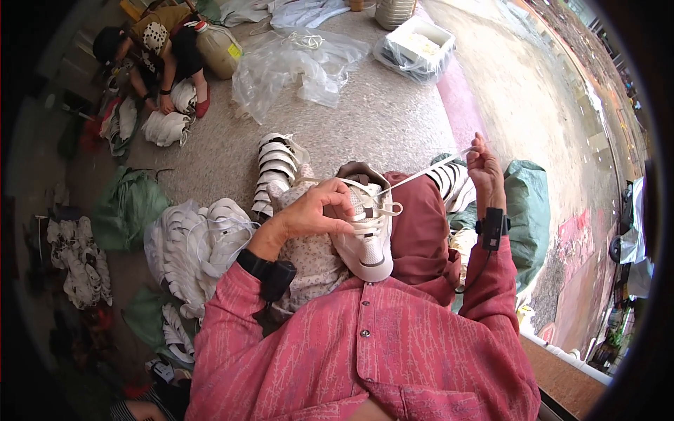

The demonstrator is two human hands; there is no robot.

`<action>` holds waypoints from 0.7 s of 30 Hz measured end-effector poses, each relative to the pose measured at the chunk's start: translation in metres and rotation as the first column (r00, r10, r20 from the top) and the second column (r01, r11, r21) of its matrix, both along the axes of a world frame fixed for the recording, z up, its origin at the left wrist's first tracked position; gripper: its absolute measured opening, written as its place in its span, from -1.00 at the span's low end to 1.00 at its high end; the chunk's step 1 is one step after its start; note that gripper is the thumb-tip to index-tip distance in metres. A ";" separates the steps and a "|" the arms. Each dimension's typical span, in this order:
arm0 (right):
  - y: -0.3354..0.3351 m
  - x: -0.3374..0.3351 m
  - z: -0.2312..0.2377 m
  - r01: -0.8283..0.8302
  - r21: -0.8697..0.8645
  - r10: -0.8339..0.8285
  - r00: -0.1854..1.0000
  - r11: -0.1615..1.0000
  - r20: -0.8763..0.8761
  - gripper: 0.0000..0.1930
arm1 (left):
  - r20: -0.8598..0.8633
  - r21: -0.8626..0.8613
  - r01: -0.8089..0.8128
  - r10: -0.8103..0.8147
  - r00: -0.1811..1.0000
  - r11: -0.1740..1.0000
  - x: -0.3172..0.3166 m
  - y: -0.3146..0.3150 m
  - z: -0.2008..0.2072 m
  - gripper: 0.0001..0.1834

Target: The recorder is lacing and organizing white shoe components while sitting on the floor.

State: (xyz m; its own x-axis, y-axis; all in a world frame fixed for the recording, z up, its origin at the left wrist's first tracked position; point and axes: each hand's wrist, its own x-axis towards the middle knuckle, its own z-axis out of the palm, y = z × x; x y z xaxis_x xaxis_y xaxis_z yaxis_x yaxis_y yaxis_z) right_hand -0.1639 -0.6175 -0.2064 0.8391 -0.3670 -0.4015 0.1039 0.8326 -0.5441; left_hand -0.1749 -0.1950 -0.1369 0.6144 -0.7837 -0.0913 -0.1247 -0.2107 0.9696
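A white and beige sneaker (368,254) rests on my lap with its toe toward me and its brown-lined opening away. My left hand (316,212) is closed on the sneaker's lacing area, thumb and fingers curled over its left side; what the fingertips pinch is partly hidden. Up and to the right, my right hand (484,167) grips the end of a white shoelace (428,170). That lace runs taut from the sneaker's upper eyelets to my fingers. A loose lace loop (390,208) sticks out on the sneaker's right side.
Stacked white shoe parts (275,168) stand beyond my left knee, and more white shoe uppers (193,242) lie left. Green sacks (130,207) flank me. Clear plastic sheeting (302,67) and a white box (421,45) lie ahead. A co-worker (158,56) crouches far left, handling shoes.
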 end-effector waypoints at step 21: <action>0.203 -0.060 0.080 -0.024 -0.969 0.769 0.603 -0.247 -0.211 -0.78 | -0.448 -0.347 -0.195 0.021 0.894 0.917 0.004 0.018 -0.022 -0.70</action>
